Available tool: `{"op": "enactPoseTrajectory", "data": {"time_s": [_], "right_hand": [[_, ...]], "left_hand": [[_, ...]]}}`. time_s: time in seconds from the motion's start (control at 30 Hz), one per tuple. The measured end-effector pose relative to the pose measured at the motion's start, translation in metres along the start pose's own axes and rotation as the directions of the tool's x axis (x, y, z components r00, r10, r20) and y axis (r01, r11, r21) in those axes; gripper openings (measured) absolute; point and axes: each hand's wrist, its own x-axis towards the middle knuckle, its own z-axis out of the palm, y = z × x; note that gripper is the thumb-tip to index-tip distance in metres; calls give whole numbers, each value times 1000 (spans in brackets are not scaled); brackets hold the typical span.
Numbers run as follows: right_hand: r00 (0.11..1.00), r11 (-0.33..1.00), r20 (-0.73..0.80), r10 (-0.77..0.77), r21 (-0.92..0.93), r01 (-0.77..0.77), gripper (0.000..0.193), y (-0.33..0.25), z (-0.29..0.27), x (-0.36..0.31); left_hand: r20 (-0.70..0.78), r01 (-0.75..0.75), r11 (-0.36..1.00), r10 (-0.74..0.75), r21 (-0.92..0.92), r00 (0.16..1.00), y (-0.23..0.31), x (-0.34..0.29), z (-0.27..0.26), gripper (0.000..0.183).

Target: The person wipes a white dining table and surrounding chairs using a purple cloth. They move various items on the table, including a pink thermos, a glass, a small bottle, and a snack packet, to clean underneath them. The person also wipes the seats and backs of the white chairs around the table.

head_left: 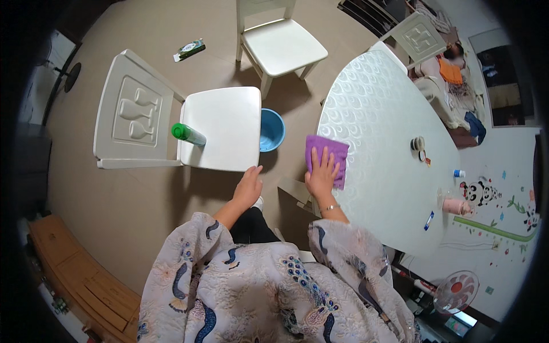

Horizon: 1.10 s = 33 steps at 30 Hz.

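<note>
My right hand (322, 174) lies flat with fingers spread on a folded purple cloth (342, 153). The cloth rests at the left edge of the table (389, 126), which has a pale, scale-patterned top. Beside the front right corner of a white chair's seat (226, 123), my left hand (247, 187) hangs with loosely extended fingers and nothing visible in it. Whether its fingertips touch the seat I cannot tell. On that seat stands a bottle with a green cap (181, 131). A blue basin (273, 131) sits on the floor, partly hidden by the seat.
Another white chair (284, 47) stands farther off. Small jars (418, 144), a pink container (456, 206) and a blue-and-white tube (429, 220) are on the table's right side. A green packet (189, 50) lies on the floor. A fan (456, 291) is at lower right.
</note>
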Motion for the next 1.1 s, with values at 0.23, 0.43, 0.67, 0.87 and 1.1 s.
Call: {"op": "enactPoseTrajectory", "data": {"time_s": [0.23, 0.43, 0.67, 0.87, 1.1], "right_hand": [[987, 988, 36, -154, -13, 155, 73, 7, 0, -43], [997, 995, 9, -82, -61, 83, 61, 9, 4, 6], [985, 990, -127, 119, 92, -108, 84, -5, 12, 64], [943, 947, -95, 318, 82, -311, 94, -9, 21, 67], [931, 939, -164, 326, -61, -340, 92, -17, 16, 130]], "left_hand": [[-40, -45, 970, 36, -241, 999, 15, 15, 28, 47], [0, 44, 936, -47, -349, 999, 11, 35, 45, 46], [111, -32, 933, 77, -358, 991, 7, 82, 21, 46], [313, -114, 844, 316, -525, 896, 49, 146, 19, 50], [278, -39, 810, 246, -586, 929, 24, 181, 22, 48]]}}
